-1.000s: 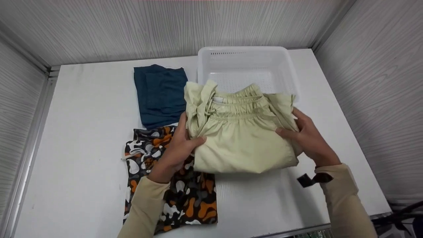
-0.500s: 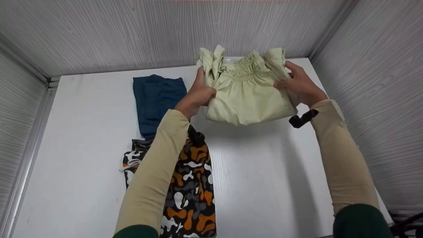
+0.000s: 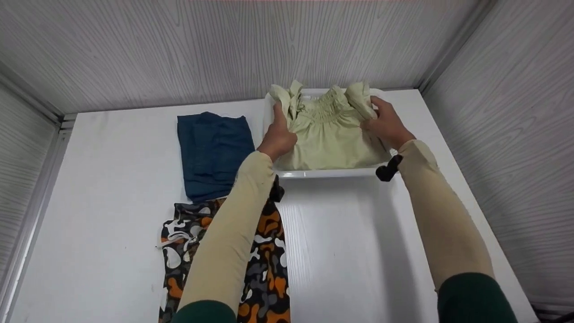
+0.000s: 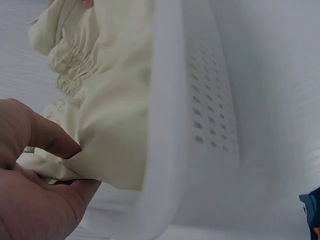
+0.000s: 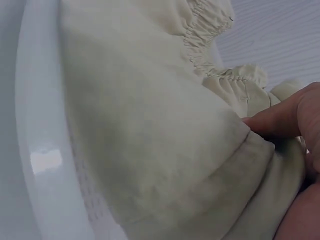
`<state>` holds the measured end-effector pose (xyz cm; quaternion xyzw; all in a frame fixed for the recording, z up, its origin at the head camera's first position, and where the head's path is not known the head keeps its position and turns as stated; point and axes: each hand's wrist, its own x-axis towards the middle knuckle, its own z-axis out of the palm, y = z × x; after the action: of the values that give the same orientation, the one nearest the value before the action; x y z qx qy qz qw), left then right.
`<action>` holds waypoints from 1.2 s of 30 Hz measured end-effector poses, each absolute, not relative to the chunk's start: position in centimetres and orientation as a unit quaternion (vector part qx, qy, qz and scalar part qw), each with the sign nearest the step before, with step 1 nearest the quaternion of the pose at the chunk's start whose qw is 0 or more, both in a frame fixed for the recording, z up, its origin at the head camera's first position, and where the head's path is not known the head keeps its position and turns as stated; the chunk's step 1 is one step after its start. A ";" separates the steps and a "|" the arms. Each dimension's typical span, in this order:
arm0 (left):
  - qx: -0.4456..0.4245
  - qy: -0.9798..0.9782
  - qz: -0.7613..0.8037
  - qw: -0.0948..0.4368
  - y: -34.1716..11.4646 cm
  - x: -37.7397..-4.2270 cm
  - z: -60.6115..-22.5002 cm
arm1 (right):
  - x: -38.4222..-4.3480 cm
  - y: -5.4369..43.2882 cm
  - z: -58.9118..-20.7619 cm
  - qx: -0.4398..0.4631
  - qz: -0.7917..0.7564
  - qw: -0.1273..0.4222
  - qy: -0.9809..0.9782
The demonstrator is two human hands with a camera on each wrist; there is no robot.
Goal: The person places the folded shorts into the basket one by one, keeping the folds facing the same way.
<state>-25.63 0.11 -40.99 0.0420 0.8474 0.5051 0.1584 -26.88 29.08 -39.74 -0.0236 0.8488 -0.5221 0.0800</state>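
Note:
Folded pale green shorts (image 3: 334,139) with a gathered elastic waist lie within the rim of a white plastic basket (image 3: 332,173). My left hand (image 3: 279,137) grips their left side, and the left wrist view shows thumb and fingers (image 4: 55,140) pinching the cloth. On the opposite side my right hand (image 3: 388,123) holds the folded edge, its thumb on top in the right wrist view. How far the shorts rest on the basket's floor is hidden.
Folded dark blue cloth (image 3: 215,154) lies left of the basket. Nearer me, black, orange and white patterned shorts (image 3: 269,264) with a white drawstring lie partly under my left forearm. Grey wood-grain panels (image 3: 251,49) stand behind and beside the white table (image 3: 103,202).
Both hands have carried the pale green shorts away from me, from above the table's middle to the basket, then lowered them into it. The grip stays on both sides.

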 end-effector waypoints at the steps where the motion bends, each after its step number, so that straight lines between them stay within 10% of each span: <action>1: 0.043 0.860 0.486 0.152 0.3 -25.5 -41.3 | -26.8 29.0 -40.2 -0.028 -0.518 0.080 0.851; 19: 0.183 0.980 0.042 0.060 3.7 -23.6 -40.5 | -25.4 26.8 -41.2 -0.017 -0.176 0.041 0.983; 27: 0.198 0.953 0.063 0.219 3.0 -22.8 -40.0 | -23.6 23.7 -40.7 -0.049 -0.129 0.279 0.950; 36: 0.054 0.943 0.178 0.277 4.2 -21.1 -40.8 | -22.8 23.5 -43.5 -0.065 -0.062 0.369 0.925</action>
<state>-21.14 4.20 -40.84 0.0545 0.9427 0.1782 0.2766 -22.79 23.52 -43.48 -0.0654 0.9252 -0.0622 0.3686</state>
